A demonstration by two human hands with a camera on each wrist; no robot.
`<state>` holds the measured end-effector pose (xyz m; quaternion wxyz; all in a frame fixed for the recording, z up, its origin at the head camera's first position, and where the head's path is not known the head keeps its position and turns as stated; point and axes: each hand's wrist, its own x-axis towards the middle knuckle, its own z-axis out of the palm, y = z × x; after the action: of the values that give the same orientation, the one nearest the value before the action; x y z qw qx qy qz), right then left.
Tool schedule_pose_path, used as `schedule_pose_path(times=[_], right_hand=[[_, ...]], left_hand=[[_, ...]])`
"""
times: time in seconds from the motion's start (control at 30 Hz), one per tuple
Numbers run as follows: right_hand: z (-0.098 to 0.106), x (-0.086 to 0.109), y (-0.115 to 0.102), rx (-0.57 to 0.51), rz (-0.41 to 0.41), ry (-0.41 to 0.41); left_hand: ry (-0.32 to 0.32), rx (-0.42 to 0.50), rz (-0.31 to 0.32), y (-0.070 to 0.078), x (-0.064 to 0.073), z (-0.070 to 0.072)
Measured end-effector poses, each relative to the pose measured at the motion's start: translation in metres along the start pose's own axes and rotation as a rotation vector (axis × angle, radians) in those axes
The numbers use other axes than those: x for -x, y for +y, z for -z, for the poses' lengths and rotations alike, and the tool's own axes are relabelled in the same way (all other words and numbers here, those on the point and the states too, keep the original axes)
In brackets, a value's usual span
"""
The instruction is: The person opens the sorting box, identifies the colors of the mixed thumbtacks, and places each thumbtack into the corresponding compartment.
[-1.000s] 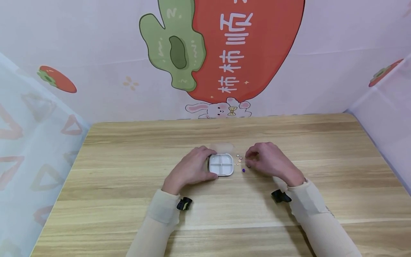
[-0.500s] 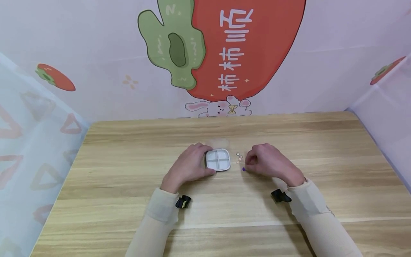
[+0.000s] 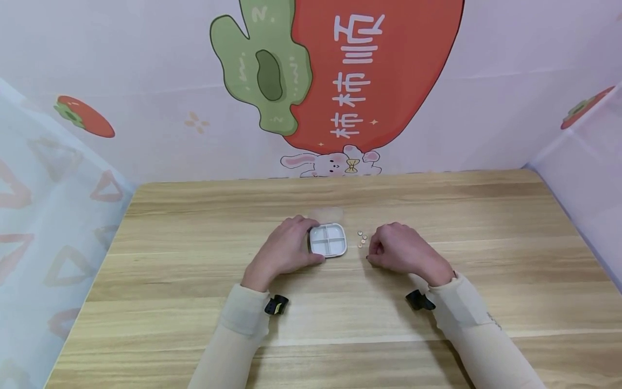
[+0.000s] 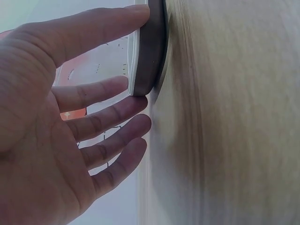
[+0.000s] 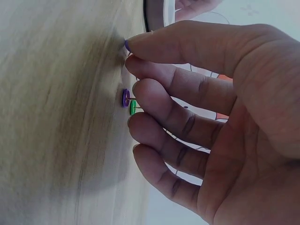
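Observation:
A small white pill box [image 3: 328,248] with four compartments lies on the table, its clear lid [image 3: 326,214] folded back behind it. My left hand [image 3: 285,251] holds the box at its left end, thumb on the near side and fingertips on the far side. My right hand [image 3: 399,248] is low over the table to the right of the box. In the right wrist view its thumb and forefinger pinch a purple thumbtack [image 5: 127,45], mostly hidden by the thumb. Beyond the other fingers are another purple thumbtack [image 5: 125,97] and a green thumbtack [image 5: 133,108], pins showing.
Several tiny round pieces [image 3: 363,241] lie between the box and my right hand; their kind is too small to tell from above. The wooden table [image 3: 311,346] ends at a printed cloth wall [image 3: 170,135] at the back.
The pill box has shifted slightly left and back with my left hand. A purple thumbtack that lay in sight beside my right fingertips is now between thumb and forefinger.

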<state>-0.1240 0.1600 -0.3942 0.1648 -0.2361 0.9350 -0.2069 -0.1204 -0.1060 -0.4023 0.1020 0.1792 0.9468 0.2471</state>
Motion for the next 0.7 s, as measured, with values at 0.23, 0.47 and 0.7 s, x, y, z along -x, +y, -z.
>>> schedule_pose_path(times=[0.23,0.47,0.7], right_hand=[[0.002,0.001,0.000,-0.012,0.039,0.067],[0.009,0.003,0.000,-0.174,0.063,0.203],[0.012,0.004,0.001,-0.394,0.084,0.291]], left_hand=[[-0.003,0.003,0.014,0.001,0.001,0.001],[-0.003,0.008,0.010,-0.001,0.002,0.002],[-0.013,0.029,0.022,0.000,0.003,0.003]])
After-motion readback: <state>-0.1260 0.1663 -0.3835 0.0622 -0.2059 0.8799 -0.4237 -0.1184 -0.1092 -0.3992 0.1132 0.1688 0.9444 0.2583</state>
